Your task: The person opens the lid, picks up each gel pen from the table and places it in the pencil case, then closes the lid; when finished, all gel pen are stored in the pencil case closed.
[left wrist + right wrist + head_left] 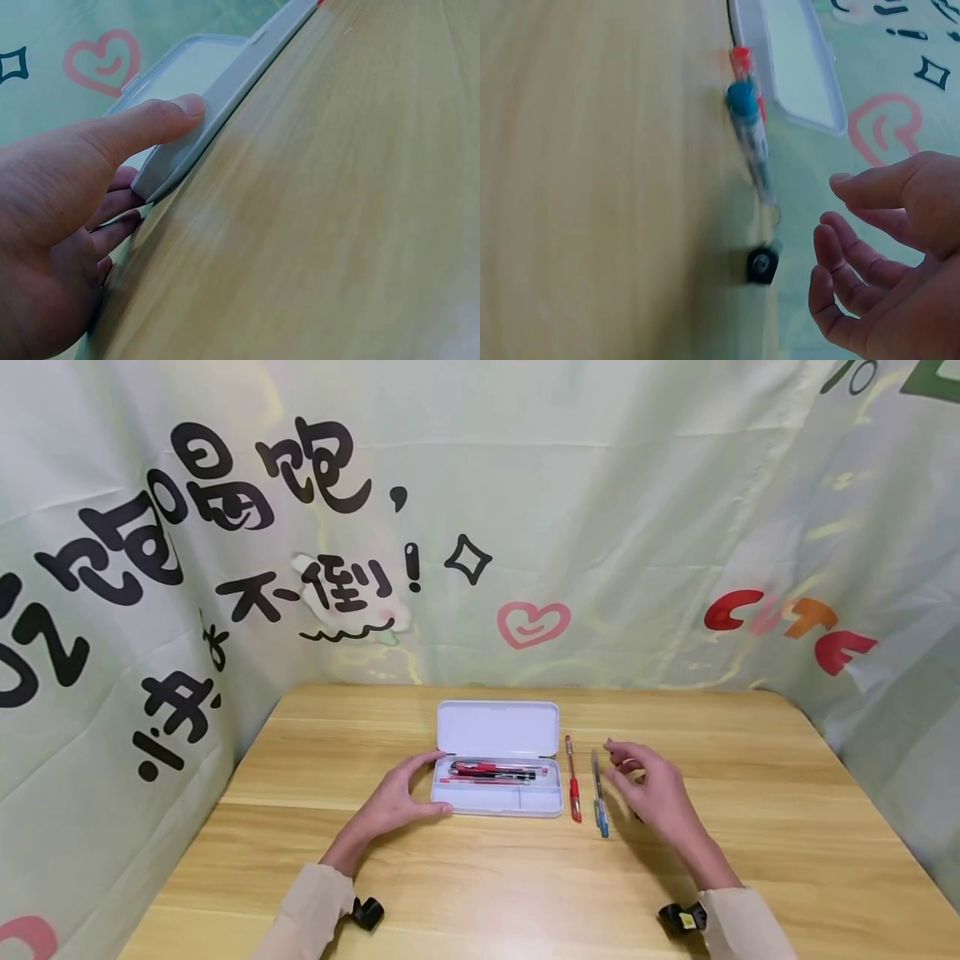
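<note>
A white pencil case [540,800] lies with its lid [498,727] raised at the back. Several pens [491,771], red and black, are in its rear compartment. My left hand [397,793] grips the case's left end, the thumb [169,120] on the front wall and fingers round the side. Just right of the case lies a red pen [574,781]. Beside that is a clear pen with a blue cap [599,797]. My right hand [654,789] hovers right of the blue-capped pen, fingers loosely bent and holding nothing. A small black end [762,264] of something shows near it.
The wooden table [480,877] has a printed fabric curtain [637,527] hanging behind it and at both sides. Black wrist cameras [681,918] sit at both cuffs. The case's front part has a divider.
</note>
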{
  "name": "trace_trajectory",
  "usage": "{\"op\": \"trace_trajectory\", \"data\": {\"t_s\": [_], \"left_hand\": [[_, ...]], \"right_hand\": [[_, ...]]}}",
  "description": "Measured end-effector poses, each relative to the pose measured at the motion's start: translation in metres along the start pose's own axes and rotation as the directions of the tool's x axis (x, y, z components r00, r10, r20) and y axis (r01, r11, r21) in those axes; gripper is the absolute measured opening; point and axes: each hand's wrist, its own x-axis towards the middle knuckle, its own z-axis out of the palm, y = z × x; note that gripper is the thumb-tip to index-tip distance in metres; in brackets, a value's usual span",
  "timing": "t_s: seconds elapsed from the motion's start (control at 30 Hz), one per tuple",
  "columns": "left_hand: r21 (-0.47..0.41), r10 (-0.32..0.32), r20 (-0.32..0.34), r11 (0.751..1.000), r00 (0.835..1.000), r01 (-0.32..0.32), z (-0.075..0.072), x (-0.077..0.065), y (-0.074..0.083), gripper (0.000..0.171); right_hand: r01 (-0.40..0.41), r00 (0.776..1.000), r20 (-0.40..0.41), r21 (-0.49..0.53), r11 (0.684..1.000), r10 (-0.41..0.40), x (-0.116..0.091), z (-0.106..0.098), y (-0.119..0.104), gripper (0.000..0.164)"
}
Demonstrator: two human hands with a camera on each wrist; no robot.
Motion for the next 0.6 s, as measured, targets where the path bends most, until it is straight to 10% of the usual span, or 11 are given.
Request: {"op": "trace_trajectory", "data": {"t_s": [0.6], "left_hand": [[0.003,0.002,0.002,1.0,1.0,-0.002,0.0,-0.001,0.001,0.09]], "right_hand": [[-0.177,0.966,0.164,-0.155,0.972,0.202,-0.007,-0.017,0.023,0.03]]}}
